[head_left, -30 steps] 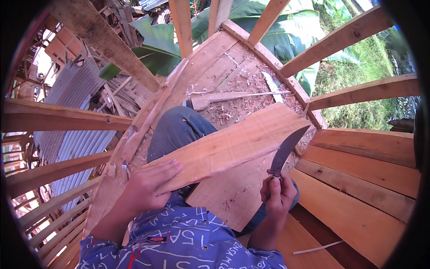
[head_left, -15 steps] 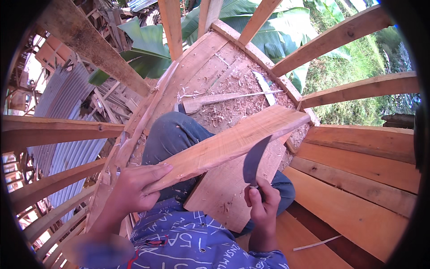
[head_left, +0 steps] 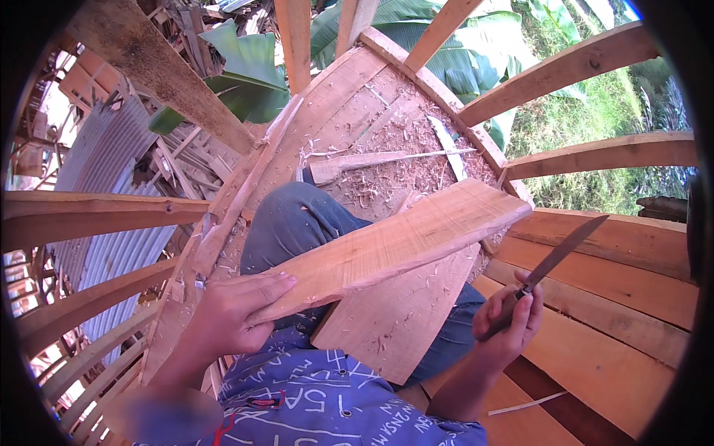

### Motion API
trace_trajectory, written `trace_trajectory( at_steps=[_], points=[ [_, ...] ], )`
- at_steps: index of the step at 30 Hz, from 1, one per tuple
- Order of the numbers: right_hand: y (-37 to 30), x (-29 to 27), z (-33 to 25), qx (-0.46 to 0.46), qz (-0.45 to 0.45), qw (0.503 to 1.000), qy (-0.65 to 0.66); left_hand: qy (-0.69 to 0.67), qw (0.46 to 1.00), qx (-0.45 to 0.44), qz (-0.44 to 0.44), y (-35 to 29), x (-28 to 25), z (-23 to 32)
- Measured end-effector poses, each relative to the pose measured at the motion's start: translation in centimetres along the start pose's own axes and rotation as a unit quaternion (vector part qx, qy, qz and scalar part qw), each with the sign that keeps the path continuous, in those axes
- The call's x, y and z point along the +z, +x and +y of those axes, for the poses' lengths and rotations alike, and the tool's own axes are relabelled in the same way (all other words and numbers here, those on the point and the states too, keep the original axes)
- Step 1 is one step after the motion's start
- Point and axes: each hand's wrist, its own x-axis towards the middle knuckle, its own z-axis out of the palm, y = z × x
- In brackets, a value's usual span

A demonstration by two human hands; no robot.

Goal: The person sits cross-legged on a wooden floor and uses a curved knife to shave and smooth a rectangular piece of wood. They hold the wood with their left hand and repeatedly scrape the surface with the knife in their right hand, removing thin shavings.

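My left hand point(head_left: 242, 308) grips the near left end of a wooden plank point(head_left: 387, 241), thumb along its top face. The plank slants up to the far right above my knees, and its right-hand long edge looks roughly cut. To the right, my right hand point(head_left: 509, 316) is closed around the dark handle of a knife point(head_left: 561, 253). The blade is long and dark, points to the far right, and is apart from the plank. Under the held plank a second wide board point(head_left: 394, 320) lies sloping across my lap.
Wood shavings cover the floor point(head_left: 372, 167) ahead, beside a tapered piece of wood point(head_left: 357, 165) and a pale flat strip point(head_left: 446, 145). Wooden slats point(head_left: 111, 212) rise around me. Orange-brown planks point(head_left: 595, 357) lie at right, with a thin stick point(head_left: 526, 404) on them.
My right hand and the knife have swung right, away from the plank's edge, and the blade now points outward. The plank has shifted slightly to the right in my left hand.
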Motion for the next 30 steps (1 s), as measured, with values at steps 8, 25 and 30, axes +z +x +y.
trace_trajectory(
  at_steps=[8,25,30],
  points=[
    [-0.4,0.7,0.4,-0.012,-0.013,1.0,0.0,-0.004,1.0,0.019,0.005,0.2,-0.4,-0.3],
    [-1.8,1.3,2.0,0.005,-0.185,0.977,-0.107,-0.006,1.0,0.004,-0.014,0.0,-0.4,-0.3],
    [-0.6,0.8,0.6,0.026,-0.006,0.996,0.083,-0.005,0.999,0.031,0.009,0.1,-0.2,-0.1]
  ],
)
